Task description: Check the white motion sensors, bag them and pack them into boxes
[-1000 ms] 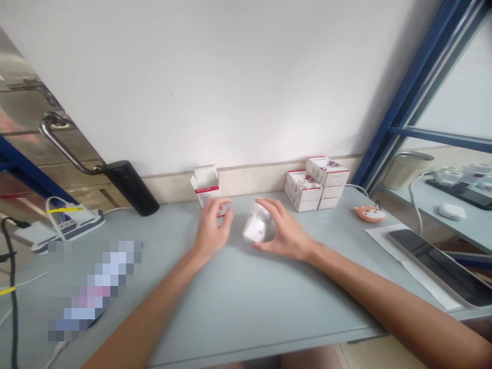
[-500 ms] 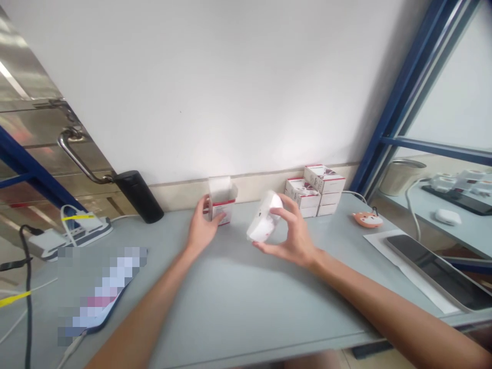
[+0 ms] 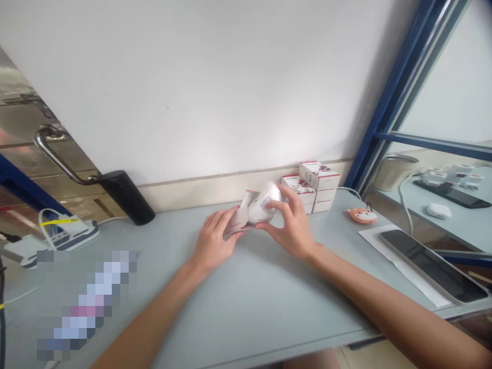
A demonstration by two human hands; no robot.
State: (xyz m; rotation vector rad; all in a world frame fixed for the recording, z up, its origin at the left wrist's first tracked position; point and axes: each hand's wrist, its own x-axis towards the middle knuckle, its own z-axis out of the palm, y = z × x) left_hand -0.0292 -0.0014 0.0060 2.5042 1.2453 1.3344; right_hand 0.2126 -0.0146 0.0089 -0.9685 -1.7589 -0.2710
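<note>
My left hand (image 3: 213, 241) grips a small white-and-red cardboard box (image 3: 238, 218), now lying tilted with its open end toward the right. My right hand (image 3: 292, 225) holds a white plastic detector (image 3: 265, 205) between thumb and fingers. The detector sits against the box's open end, and I cannot tell whether any of it is inside. Both hands are raised a little above the pale grey-blue table (image 3: 269, 292), close together near its back edge.
Behind my hands stands a stack of similar boxes (image 3: 317, 187). A black cylinder (image 3: 125, 197) lies at back left, beside a power strip (image 3: 69, 230). To the right are an orange fox-shaped trinket (image 3: 362, 215) and a tablet (image 3: 432, 265) on white paper.
The box has gone from standing on the table to tilted in my left hand. My right hand has brought the detector down and left, against the box's open end.
</note>
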